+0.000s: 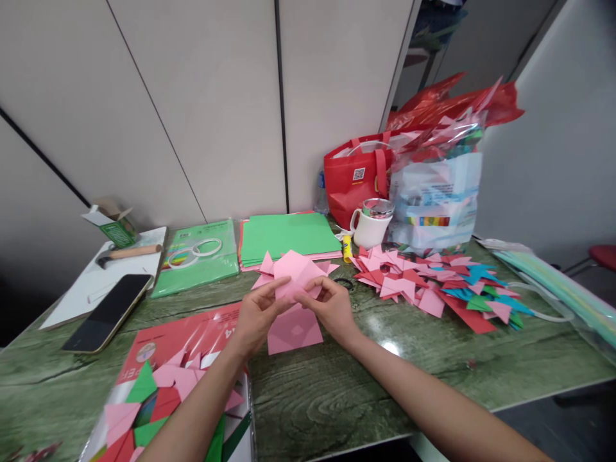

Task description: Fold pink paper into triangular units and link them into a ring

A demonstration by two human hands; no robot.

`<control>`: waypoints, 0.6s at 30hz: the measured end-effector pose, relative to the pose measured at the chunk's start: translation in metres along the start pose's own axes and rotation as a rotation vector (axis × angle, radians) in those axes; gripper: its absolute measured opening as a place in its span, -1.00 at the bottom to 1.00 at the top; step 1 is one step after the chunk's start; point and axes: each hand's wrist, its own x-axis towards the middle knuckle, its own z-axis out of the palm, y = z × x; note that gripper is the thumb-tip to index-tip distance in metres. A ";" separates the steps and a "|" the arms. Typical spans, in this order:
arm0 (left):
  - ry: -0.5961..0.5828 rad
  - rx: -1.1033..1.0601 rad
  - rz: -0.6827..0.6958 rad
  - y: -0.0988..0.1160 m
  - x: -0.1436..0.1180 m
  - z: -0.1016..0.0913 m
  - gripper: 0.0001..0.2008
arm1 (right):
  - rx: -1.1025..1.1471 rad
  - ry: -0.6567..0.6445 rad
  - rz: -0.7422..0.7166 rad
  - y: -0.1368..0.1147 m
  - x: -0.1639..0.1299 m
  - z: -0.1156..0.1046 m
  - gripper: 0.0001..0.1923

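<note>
Pinching the pink folded piece (294, 273) from both sides: left hand (257, 314) gripping its left edge with thumb and fingertips, right hand (332, 307) closing on its right edge, piece held just above the table (337, 398). Hovering right over 1 flat pink sheet (294, 332) lying on the table between the wrists. Risk as judged: light fingertip hold, so a flap could be springing open or the fold creasing off-line if the 2 hands are pulling unevenly. Also sitting near the front edge, so a dropped piece could be sliding off. Further out: pack of coloured paper (192, 359) under the left forearm, possibly getting dragged by the arm; pile of folded pieces (428, 285) to the right; green sheets (289, 237) behind; phone (108, 312) far left, mug (371, 224) behind right, both well apart.
</note>
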 end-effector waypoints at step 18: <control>-0.008 0.160 0.018 -0.006 0.001 -0.003 -0.72 | -0.041 0.014 -0.021 -0.003 -0.002 0.000 -0.77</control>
